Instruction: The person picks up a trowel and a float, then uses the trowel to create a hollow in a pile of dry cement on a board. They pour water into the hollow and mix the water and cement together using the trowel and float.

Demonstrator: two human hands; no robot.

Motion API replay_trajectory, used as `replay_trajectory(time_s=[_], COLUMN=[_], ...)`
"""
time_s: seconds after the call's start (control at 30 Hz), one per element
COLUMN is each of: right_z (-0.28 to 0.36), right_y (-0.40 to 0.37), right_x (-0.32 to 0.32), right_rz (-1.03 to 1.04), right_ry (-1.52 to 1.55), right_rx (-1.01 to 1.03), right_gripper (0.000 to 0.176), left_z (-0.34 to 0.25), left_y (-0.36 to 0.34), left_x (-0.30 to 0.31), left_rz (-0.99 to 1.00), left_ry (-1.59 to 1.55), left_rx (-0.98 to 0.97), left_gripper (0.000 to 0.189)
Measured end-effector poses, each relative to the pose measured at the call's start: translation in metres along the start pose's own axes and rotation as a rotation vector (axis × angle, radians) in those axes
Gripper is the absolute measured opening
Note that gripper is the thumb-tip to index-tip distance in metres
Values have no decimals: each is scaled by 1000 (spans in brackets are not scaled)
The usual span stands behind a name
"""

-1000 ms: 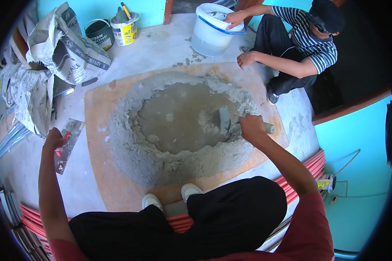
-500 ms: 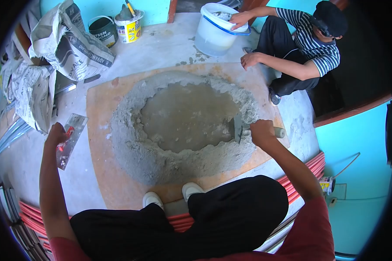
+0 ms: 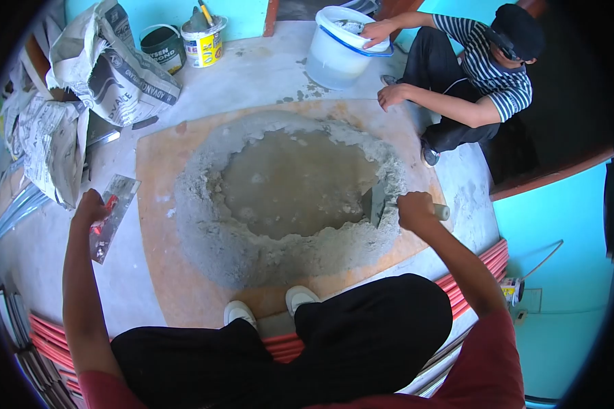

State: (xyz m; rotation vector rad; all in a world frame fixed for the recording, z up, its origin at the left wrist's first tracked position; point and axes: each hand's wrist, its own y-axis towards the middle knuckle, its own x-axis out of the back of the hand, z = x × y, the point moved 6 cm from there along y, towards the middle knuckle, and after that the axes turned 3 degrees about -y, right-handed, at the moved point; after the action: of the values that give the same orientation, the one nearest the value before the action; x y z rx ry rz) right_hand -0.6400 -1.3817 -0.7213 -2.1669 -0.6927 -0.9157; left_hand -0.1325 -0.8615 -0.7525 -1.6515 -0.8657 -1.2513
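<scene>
A ring of grey cement powder [image 3: 232,259] lies on a tan board [image 3: 164,286], with a pool of murky water [image 3: 293,180] inside it. My right hand [image 3: 416,210] is closed around the handle of a trowel [image 3: 378,204]; its blade touches the ring's right inner edge, at the waterline. On the left, my left hand [image 3: 91,206] grips the red handle of a flat rectangular plastering trowel [image 3: 119,211], held off to the side of the board. The fingers of both hands are partly hidden by the backs of the hands.
A co-worker [image 3: 484,75] squats at the upper right, one hand on a white bucket [image 3: 334,58]. Cement bags [image 3: 109,75] stand at the upper left, near a dark pail [image 3: 162,49] and a yellow-labelled tub [image 3: 203,48]. Red pipes [image 3: 481,262] run along the near side.
My right hand and its trowel have shifted slightly right, and the blade has turned a little. The left hand has barely moved.
</scene>
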Motion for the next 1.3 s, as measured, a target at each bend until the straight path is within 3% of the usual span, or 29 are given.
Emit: replay_trajectory(time_s=[0.4,0.47,0.77,0.87,0.93,1.1,1.3], right_z=[49,51,7,17,37,55,113], right_y=[-9,-8,-14,-17,-16,-28,9], right_x=[46,51,-1,-1,-6,-29,-58], right_rz=[-20,-7,47,108,42,46,29], right_ry=[108,94,330,293,285,498,725], right_rx=[135,138,53,79,63,5,78], right_gripper=[14,14,23,26,23,33,32], left_z=[-8,-18,-14,-12,-18,-17,-13], left_y=[10,6,11,11,11,4,7], left_x=[-3,1,-4,-7,-4,-4,-10], left_rz=[-51,32,-12,-2,15,-49,43], left_ry=[13,-10,-22,8,13,-53,33], left_rx=[-50,-4,-29,-28,-23,-16,-1], left_gripper=[24,23,23,22,22,25,19])
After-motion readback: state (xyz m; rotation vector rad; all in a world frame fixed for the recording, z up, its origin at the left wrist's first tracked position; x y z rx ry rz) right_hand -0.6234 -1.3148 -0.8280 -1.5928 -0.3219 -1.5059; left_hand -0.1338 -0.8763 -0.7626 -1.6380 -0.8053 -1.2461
